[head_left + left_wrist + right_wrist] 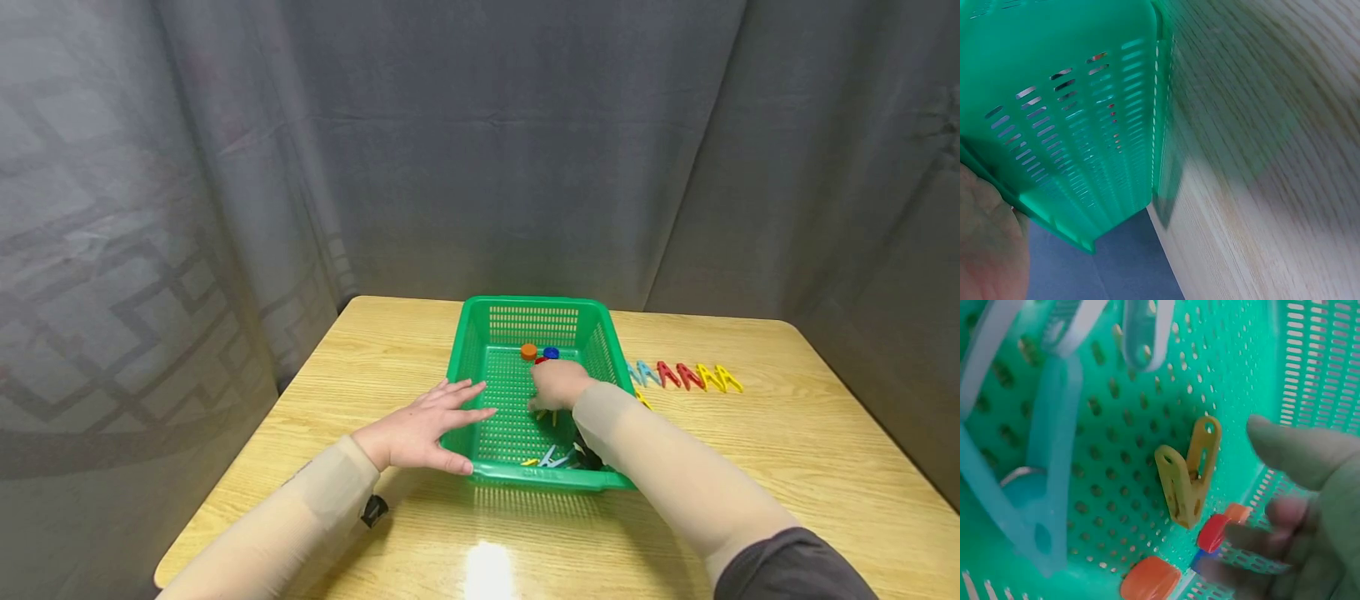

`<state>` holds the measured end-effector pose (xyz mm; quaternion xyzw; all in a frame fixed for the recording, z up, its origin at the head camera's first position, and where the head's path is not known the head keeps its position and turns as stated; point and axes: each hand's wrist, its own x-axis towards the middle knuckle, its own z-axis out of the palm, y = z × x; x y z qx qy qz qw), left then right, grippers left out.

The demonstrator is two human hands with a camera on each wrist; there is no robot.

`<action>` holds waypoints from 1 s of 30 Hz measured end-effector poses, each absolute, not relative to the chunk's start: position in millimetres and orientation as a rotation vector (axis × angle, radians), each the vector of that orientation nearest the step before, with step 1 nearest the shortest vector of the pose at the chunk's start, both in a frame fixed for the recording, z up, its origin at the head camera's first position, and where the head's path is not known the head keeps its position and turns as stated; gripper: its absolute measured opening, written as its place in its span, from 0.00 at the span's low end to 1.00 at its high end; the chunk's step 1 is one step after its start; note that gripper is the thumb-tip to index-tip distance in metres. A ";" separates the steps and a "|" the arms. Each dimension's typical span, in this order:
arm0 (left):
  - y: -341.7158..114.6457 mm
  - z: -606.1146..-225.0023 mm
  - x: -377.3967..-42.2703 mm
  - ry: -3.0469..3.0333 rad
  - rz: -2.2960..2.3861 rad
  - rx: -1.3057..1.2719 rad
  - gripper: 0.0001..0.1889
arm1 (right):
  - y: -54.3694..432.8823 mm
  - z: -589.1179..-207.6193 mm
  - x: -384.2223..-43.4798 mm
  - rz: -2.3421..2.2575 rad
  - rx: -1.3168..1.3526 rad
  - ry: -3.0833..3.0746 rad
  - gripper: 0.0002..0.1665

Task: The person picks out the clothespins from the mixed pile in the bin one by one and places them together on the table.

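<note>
A green plastic basket (536,477) stands on the table. Beside its left rim is my left hand (427,425), palm down with fingers spread; the left wrist view shows its palm (988,244) at the rim. My right hand (558,385) reaches inside. Seen from the right wrist, its thumb and blurred fingers are apart, with nothing visible between them. Near them on the basket floor lies a yellow clothespin (1172,478). Beyond it are a red cap (1213,533), a blue cap (1199,561) and orange caps (1150,579). Light blue clothespins (1054,437) lie nearer the wrist.
To the basket's right, on the wooden table (750,467), a row of clothespins runs from light blue (647,373) through red (667,375) to yellow (727,379). Another yellow clothespin (642,400) is by the basket's right wall. Grey curtains (510,150) hang behind.
</note>
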<state>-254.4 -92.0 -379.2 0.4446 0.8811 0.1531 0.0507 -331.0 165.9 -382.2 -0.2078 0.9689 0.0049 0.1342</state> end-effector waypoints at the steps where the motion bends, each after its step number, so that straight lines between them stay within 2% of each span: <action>1: -91.9 -379.2 -254.4 2.683 0.467 1.354 0.41 | 166.2 -381.7 -330.9 0.049 -0.553 2.823 0.22; 4: -91.6 -379.1 -254.4 2.684 0.473 1.359 0.41 | 166.8 -381.9 -330.5 0.084 -0.442 2.805 0.23; 7: -91.3 -379.1 -254.4 2.683 0.477 1.362 0.41 | 166.8 -383.0 -330.5 0.024 -0.454 2.766 0.18; 10: -91.4 -379.1 -254.3 2.684 0.476 1.359 0.41 | 167.1 -384.4 -330.4 -0.049 -0.547 2.739 0.15; 17: -92.2 -379.5 -254.1 2.686 0.485 1.356 0.41 | 167.7 -382.8 -327.1 -0.143 -0.763 2.682 0.17; 23: -92.0 -379.5 -254.4 2.687 0.481 1.359 0.41 | 169.7 -378.8 -327.6 -0.092 -0.643 2.706 0.22; 30: -92.4 -380.4 -254.6 2.691 0.479 1.355 0.41 | 170.2 -382.1 -328.7 -0.033 -0.584 2.673 0.20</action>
